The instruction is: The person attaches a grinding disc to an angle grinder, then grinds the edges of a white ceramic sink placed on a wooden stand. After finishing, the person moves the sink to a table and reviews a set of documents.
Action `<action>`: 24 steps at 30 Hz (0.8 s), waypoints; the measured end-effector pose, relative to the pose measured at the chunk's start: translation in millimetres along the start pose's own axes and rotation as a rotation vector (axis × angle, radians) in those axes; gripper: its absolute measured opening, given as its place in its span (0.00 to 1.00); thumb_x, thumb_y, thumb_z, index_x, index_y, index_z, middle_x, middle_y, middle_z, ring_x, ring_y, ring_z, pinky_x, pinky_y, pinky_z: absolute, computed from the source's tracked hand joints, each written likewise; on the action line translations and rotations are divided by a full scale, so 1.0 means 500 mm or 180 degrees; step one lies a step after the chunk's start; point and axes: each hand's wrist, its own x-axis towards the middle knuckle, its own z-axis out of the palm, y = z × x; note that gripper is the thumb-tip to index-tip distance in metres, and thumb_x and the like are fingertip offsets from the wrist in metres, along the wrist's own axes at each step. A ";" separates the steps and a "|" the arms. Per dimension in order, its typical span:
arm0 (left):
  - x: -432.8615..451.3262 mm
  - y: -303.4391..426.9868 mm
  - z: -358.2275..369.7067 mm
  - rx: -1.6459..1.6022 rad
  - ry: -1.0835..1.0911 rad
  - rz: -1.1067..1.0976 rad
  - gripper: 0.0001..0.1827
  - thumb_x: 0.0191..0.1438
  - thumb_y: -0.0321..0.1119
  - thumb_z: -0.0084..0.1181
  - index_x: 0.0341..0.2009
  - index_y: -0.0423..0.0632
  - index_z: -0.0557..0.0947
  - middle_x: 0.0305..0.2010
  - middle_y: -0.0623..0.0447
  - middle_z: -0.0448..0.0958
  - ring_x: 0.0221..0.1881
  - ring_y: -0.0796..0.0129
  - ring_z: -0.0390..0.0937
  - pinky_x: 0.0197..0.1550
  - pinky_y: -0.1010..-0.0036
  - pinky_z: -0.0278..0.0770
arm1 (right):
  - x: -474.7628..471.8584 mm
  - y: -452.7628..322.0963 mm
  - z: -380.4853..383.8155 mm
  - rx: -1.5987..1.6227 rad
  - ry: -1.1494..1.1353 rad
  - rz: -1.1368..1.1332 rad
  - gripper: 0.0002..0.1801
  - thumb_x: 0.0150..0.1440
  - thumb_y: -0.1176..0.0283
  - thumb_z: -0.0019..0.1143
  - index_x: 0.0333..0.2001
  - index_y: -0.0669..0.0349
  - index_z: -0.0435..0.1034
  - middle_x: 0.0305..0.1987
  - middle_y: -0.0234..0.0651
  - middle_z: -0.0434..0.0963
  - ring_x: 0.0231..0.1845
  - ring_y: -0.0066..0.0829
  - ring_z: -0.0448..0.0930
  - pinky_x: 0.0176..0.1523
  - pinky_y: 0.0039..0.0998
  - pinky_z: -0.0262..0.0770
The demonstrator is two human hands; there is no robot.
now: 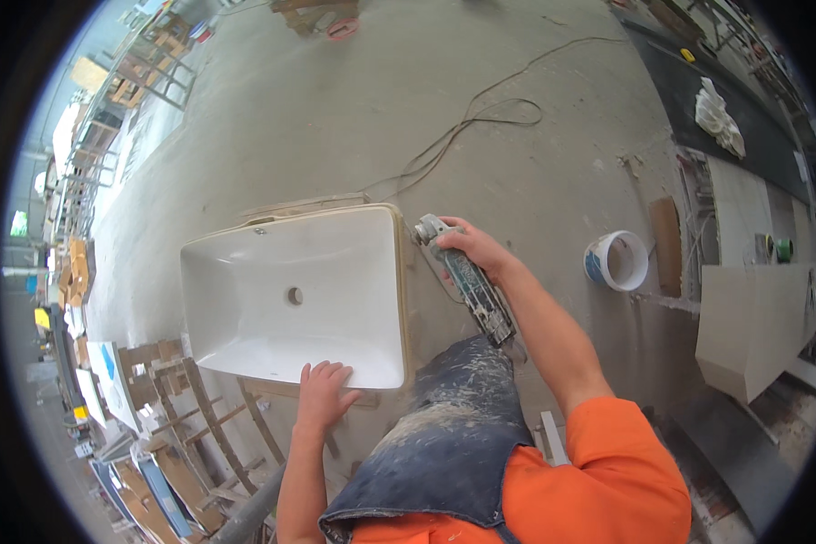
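Note:
A white ceramic sink basin (340,299) with a round drain hole lies with its hollow side up on a support that is mostly hidden beneath it. My left hand (324,391) rests on the basin's near rim, fingers spread over the edge, gripping no tool. Just beyond the basin's right edge, my right hand (472,248) is closed around the head end of a dusty green angle grinder (472,285). The grinder's body slants down toward my dust-covered dark apron (455,421). Its disc cannot be made out.
A power cord (449,132) lies looped on the concrete floor beyond the basin. To the right stands a white plastic bucket (629,262), near a brown board (665,246) and a pale box-shaped piece (741,326). Wooden frames (207,415) stand at the lower left.

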 end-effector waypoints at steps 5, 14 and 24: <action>0.020 -0.004 -0.018 -0.0026 0.0031 0.0387 0.27 0.46 0.47 0.74 0.50 0.51 0.84 0.52 0.51 0.82 0.61 0.54 0.73 0.70 0.44 0.58 | -0.048 0.072 0.042 0.0260 0.0357 -0.0266 0.43 0.55 0.64 0.68 0.72 0.56 0.58 0.55 0.44 0.74 0.31 0.32 0.81 0.32 0.37 0.86; 0.043 -0.004 -0.039 0.0000 -0.0158 0.0483 0.29 0.41 0.46 0.77 0.48 0.51 0.85 0.49 0.51 0.83 0.56 0.52 0.75 0.65 0.49 0.63 | -0.095 0.136 0.059 0.0301 0.0302 -0.0274 0.40 0.57 0.69 0.66 0.72 0.51 0.59 0.53 0.43 0.76 0.35 0.31 0.82 0.34 0.33 0.85; 0.038 0.003 -0.048 0.0111 -0.0156 0.0206 0.32 0.36 0.47 0.79 0.48 0.50 0.85 0.51 0.50 0.83 0.58 0.48 0.75 0.62 0.52 0.67 | 0.002 0.024 -0.087 0.0234 -0.0361 0.0305 0.39 0.55 0.66 0.67 0.70 0.53 0.63 0.57 0.42 0.75 0.42 0.32 0.82 0.38 0.34 0.87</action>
